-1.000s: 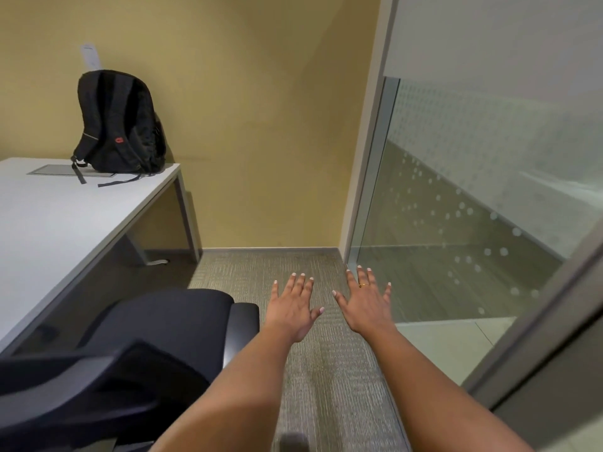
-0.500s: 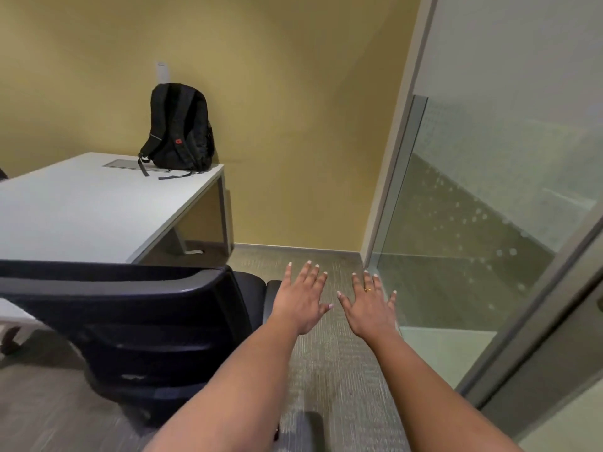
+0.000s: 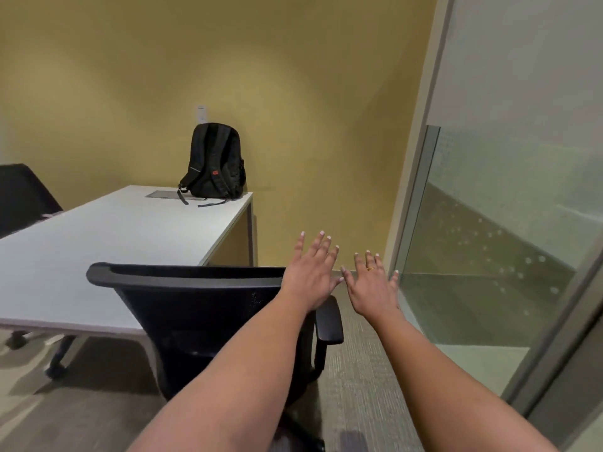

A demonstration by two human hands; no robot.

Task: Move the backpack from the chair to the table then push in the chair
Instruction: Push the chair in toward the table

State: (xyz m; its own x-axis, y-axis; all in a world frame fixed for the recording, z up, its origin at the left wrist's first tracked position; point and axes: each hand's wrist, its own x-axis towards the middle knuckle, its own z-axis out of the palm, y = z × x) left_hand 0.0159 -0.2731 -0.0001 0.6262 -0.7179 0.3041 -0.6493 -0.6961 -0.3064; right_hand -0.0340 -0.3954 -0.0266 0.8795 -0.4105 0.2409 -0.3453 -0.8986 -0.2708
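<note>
Hands, left hand (image 3: pixel 311 275) and right hand (image 3: pixel 372 285), hung spread flat and empty at two o'clock of the black mesh office chair (image 3: pixel 202 308). The black fabric backpack (image 3: pixel 215 161) stood upright at twelve o'clock on the white rectangular table (image 3: pixel 114 236). Gripping the backrest's top rail evenly with both would likely push the chair straight in.

A mustard-yellow wall (image 3: pixel 293 93) fills twelve o'clock, bearing a small white wall plate (image 3: pixel 202 113). At three o'clock stands a frosted glass partition (image 3: pixel 509 223) speckled with pale dots, in a grey frame (image 3: pixel 412 177). At nine o'clock a second dark chair (image 3: pixel 23 194) shows partly. Grey carpet (image 3: pixel 362 370) covers six o'clock.
</note>
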